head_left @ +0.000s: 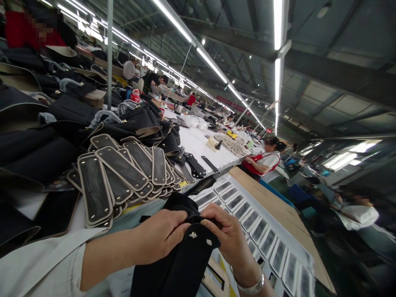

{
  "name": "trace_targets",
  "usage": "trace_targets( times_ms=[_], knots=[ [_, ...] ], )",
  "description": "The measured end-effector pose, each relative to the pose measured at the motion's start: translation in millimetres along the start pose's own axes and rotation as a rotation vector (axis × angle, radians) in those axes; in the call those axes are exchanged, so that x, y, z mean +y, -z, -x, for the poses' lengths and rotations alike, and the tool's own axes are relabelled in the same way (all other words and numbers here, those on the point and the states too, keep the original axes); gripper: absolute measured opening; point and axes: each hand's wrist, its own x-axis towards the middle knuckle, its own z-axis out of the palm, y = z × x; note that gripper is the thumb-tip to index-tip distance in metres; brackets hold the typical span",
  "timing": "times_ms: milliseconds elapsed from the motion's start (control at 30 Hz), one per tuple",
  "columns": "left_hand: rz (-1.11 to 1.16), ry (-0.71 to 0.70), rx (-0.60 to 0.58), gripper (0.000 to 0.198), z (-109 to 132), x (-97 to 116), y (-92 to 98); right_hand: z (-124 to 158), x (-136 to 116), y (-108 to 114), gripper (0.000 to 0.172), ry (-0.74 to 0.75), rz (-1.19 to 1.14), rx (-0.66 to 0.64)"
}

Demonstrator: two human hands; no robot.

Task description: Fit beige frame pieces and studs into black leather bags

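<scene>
Both of my hands grip a black bag piece (173, 272) close to my lap. My left hand (165, 231) pinches its upper edge between thumb and fingers. On the other side, my right hand (224, 231) wears a metal bracelet and squeezes the same edge, thumb in front. Two small metal fittings show on the rounded black flap below the fingers. The fingertips behind the fabric are hidden. Just beyond my left forearm lies a heap of dark oblong panels (94, 187) with beige edges and metal studs.
Black bags (139, 117) pile up at the left. Rows of oblong pieces (266, 235) lie on a sheet to my right, beside a cardboard strip (262, 198). Black straps (210, 164) rest on the white table (198, 142). A person in a red vest (260, 161) sits at the table.
</scene>
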Motion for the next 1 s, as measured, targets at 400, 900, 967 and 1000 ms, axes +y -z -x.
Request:
trace_targets(
  times_ms=[400,900,967,1000],
  knots=[
    [0.124,0.026,0.013,0.023,5,1,1.1,2,3,-4,0.019,-0.014,0.005,0.004],
    [0.251,0.055,-0.068,0.017,9,2,9.8,2,2,-4,0.016,-0.010,-0.039,0.007],
    [0.279,0.068,-0.063,0.017,9,1,8.2,2,2,-5,0.015,-0.012,-0.043,0.010],
    [0.293,0.070,-0.064,0.017,9,0,7.6,3,2,-5,0.015,-0.015,-0.044,0.009]
  ],
)
